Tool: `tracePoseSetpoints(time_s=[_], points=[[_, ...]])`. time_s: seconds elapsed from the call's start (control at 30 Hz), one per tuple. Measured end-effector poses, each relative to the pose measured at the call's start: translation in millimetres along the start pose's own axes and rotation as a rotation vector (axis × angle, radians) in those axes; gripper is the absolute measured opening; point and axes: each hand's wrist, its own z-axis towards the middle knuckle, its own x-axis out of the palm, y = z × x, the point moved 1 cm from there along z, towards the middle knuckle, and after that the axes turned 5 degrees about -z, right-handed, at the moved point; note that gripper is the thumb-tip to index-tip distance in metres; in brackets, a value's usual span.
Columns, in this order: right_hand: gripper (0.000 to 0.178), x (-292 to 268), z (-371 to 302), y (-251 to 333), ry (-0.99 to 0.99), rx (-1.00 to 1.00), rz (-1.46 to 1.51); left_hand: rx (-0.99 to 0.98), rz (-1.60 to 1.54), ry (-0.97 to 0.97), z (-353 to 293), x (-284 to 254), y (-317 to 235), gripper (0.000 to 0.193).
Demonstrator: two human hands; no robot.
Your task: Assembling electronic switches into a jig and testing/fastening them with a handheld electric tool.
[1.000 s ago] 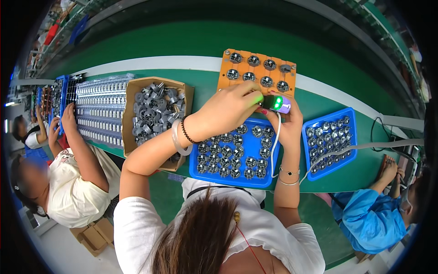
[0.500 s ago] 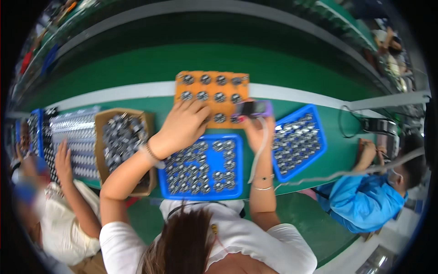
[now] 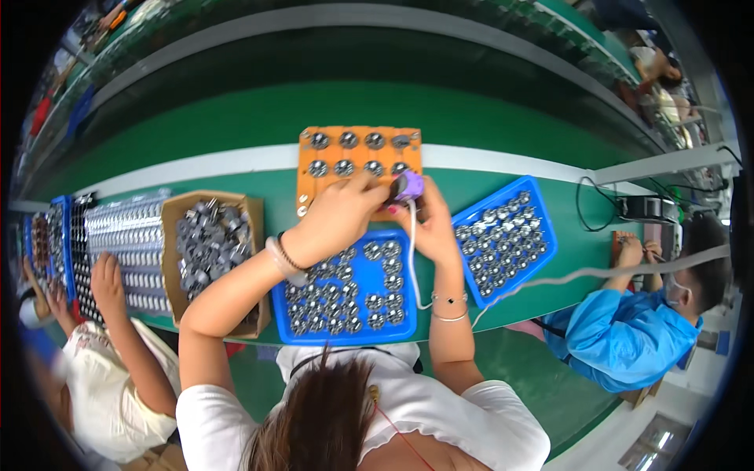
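My right hand (image 3: 432, 228) is closed round a small purple and black handheld device (image 3: 408, 187) with a white cable (image 3: 412, 251) hanging from it. Beside it, at the device's left, is my left hand (image 3: 345, 208), its fingers pinched together; whatever they hold is hidden. Both hands are over the lower part of an orange fixture board (image 3: 330, 154), which holds round silver metal parts (image 3: 344, 167) in rows. The board's lower seats are mostly covered by my hands. Just below my hands stands a blue tray (image 3: 357, 339) with many similar round parts.
A second blue tray (image 3: 477, 294) of round parts lies tilted at the right. To the left are a cardboard box (image 3: 255, 208) of loose grey pieces and stacked silver parts (image 3: 129, 228). Co-workers sit at both sides, one in a blue top (image 3: 605, 334). A cable crosses at right.
My right hand has brought the purple device left and turned it. My left hand has moved right, from the board's lower left to the device.
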Motion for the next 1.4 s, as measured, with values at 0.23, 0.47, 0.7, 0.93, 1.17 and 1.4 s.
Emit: tracePoseSetpoints(time_s=[0.23,0.47,0.7,0.93,1.17,1.4], points=[[0.048,-1.7,-0.3,7.0,-0.043,0.037,0.154,-0.031,-0.104,0.035,5.6,-12.8,-7.2,0.011],[0.046,0.2,-3.4,12.1,-0.040,0.015,0.168,0.000,-0.198,-0.014,1.2,-19.3,-7.4,0.007],[0.047,-17.9,-7.4,5.4,-0.289,-0.040,0.273,0.066,0.068,0.020,-2.2,4.7,14.4,0.011],[0.041,-34.0,-7.5,6.3,-0.105,0.008,0.123,0.237,0.197,-0.026,11.0,19.5,1.3,0.019],[0.045,-36.0,-9.7,3.7,-0.025,0.082,0.161,0.114,0.103,0.028,16.4,18.5,-3.6,0.009],[0.046,-38.0,-8.6,1.5,0.000,0.033,0.153,0.133,-0.034,-0.058,20.8,14.8,-13.2,0.011]])
